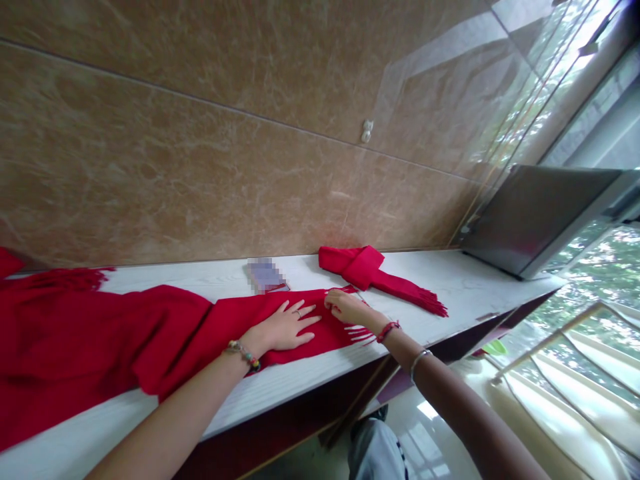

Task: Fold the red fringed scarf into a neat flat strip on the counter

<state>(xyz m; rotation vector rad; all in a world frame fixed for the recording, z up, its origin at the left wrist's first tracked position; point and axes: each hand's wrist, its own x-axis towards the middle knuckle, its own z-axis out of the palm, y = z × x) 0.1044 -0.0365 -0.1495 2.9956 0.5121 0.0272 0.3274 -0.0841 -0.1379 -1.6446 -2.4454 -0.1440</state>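
Observation:
A long red scarf (190, 327) lies along the white counter, spread flat toward its fringed right end and rumpled toward the left. My left hand (287, 327) rests palm down on the flat part, fingers spread, a ring on one of them. Close to the fringe, my right hand (345, 307) is closed, its curled fingers pinching at the scarf's surface; the fingertips are partly hidden. Behind the right hand lies a second red scarf (367, 267), folded across itself, its fringe pointing right.
Against the tiled wall (200, 167) runs the white counter (470, 283). A small blurred item (267, 275) lies behind the scarf. More red fringed cloth (75, 279) is at the far left. A grey box-like appliance (530, 213) stands at the right end, near a window and railing (555, 340).

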